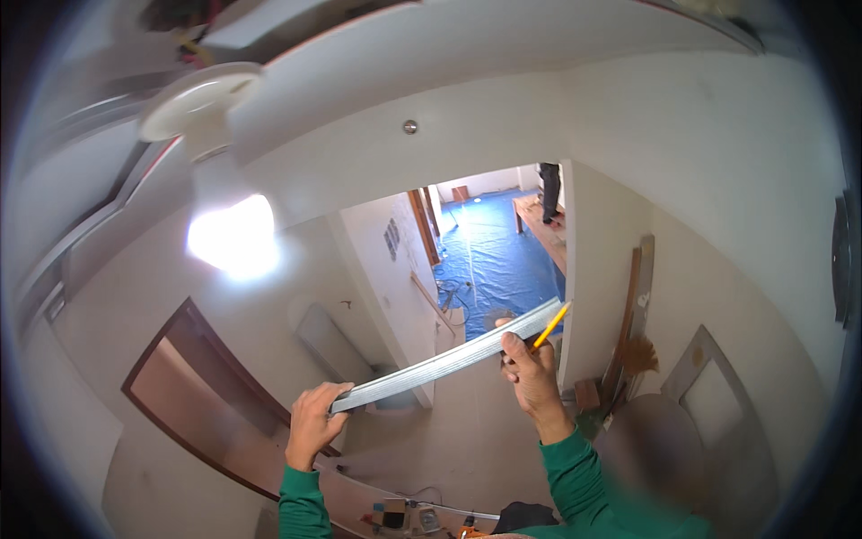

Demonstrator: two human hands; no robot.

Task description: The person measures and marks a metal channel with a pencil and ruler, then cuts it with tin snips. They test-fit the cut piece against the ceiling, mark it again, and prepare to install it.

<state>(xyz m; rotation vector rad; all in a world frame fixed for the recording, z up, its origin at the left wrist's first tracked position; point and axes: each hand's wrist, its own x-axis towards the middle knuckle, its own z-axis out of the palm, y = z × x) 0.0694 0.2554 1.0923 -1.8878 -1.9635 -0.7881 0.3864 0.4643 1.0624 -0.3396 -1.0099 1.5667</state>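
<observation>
A pale grey ribbed metal channel (440,364) stretches across the middle of the view, rising toward the right. At its lower left end, my left hand (312,419) is closed around it, thumb and fingers on either side. Close to the other end, my right hand (530,373) grips the channel with the thumb pressed on its face. That same hand also has a yellow pencil (553,323) sticking up past the fingers. Green sleeves cover both my forearms.
A lit bulb (232,235) hangs at upper left. Beyond a doorway, blue sheeting (494,242) covers the floor, and a person (549,193) stands by a wooden bench (539,232). Boards (628,314) and a brush (639,356) lean at right. Tools (470,528) lie below. One round shape at lower right is blurred.
</observation>
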